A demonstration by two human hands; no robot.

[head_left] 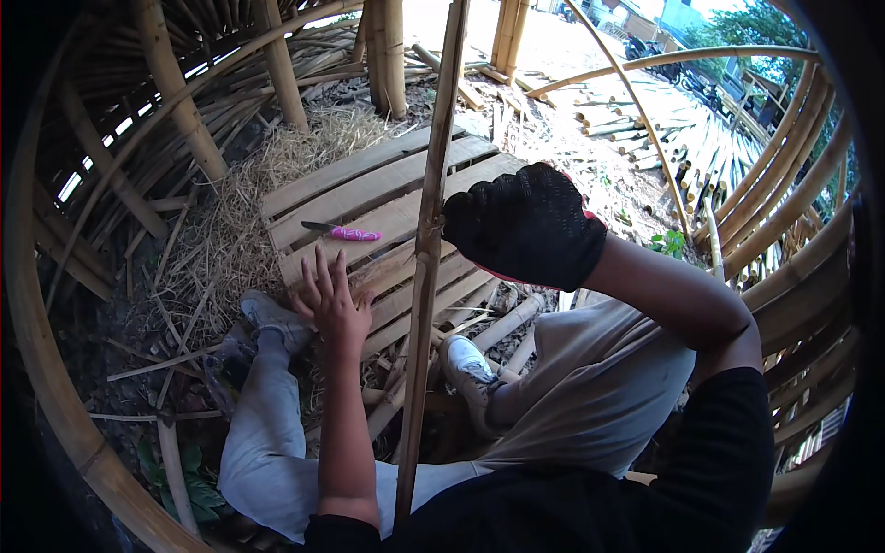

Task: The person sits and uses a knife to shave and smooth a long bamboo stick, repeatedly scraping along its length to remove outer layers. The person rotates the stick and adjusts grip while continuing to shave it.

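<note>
Long, slender brown bamboo stick (426, 276): we record it standing nearly upright, slightly tilted, in front of us; it runs from the upper edge down to our lap, crossing before the board.
Right hand, in a black textured glove with red showing at its edge (521, 226): fingers bunched narrow, holding the stick from its right side, near a node; the fingertips are hidden from us.
Bare left hand (339, 300): fingers spread wide, holding nothing, over the board's near left part; we cannot tell whether the palm touches the wood.
Knife with a pink, white-patterned handle and a dark blade (355, 234): lying just beyond the left fingertips, blade toward our left.
Low platform of pale wooden slats (378, 195): gaps between the boards; the knife rests on it.
Light grey trousers (590, 387): our legs, bent, one on each side of the stick.
Greyish-white shoes (470, 369): set near the platform's closer edge.
Dry yellowish straw (240, 212): heaped along the platform's left side.
Thick upright bamboo posts (175, 83): at upper left, beyond the straw.
Cut bamboo poles (719, 157): spread on sunlit ground at upper right.
</note>
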